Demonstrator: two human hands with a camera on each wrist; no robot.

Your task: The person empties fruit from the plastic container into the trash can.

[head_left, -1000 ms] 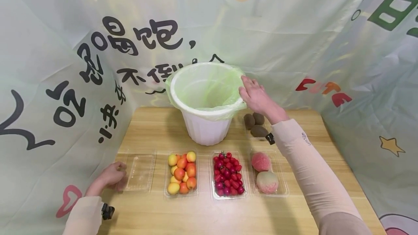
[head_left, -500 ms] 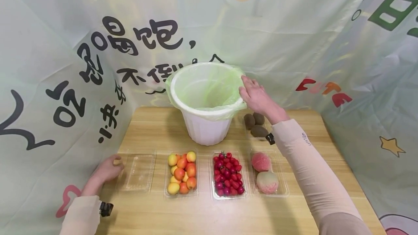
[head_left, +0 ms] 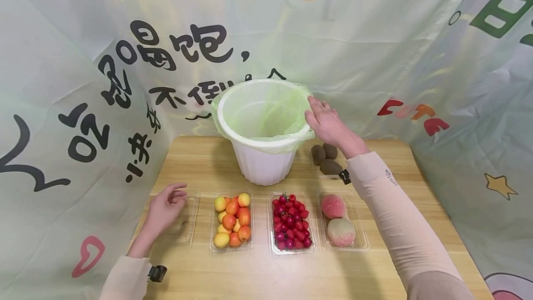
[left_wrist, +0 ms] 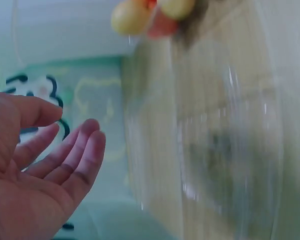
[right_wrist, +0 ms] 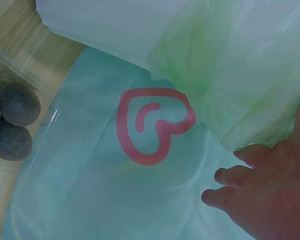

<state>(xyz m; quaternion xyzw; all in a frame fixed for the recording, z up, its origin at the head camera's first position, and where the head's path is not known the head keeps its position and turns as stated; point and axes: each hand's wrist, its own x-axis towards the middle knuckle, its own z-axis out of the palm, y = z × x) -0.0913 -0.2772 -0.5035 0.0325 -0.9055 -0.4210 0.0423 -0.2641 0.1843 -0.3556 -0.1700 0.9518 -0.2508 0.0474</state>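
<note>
In the head view my left hand (head_left: 164,212) hovers over a clear plastic container (head_left: 193,219) at the table's left and hides much of it. The left wrist view shows its fingers loosely bent, with nothing between them. My right hand (head_left: 329,124) rests against the right rim of a white bucket (head_left: 265,165). A thin green plastic bag (head_left: 287,105) lines the bucket and folds over its rim. In the right wrist view the right hand's fingers (right_wrist: 235,176) reach out beside the bag; where the thumb sits is hard to make out.
Along the table (head_left: 258,277) stand clear boxes of yellow-orange fruits (head_left: 232,220), small red fruits (head_left: 291,221) and two peaches (head_left: 338,220). Dark brown kiwis (head_left: 329,165) lie in a box right of the bucket. Printed cloth walls (head_left: 354,50) enclose the back and sides.
My left hand has moved from the clear container's left edge up and to the right, over the container. My right hand and the bucket have stayed in place.
</note>
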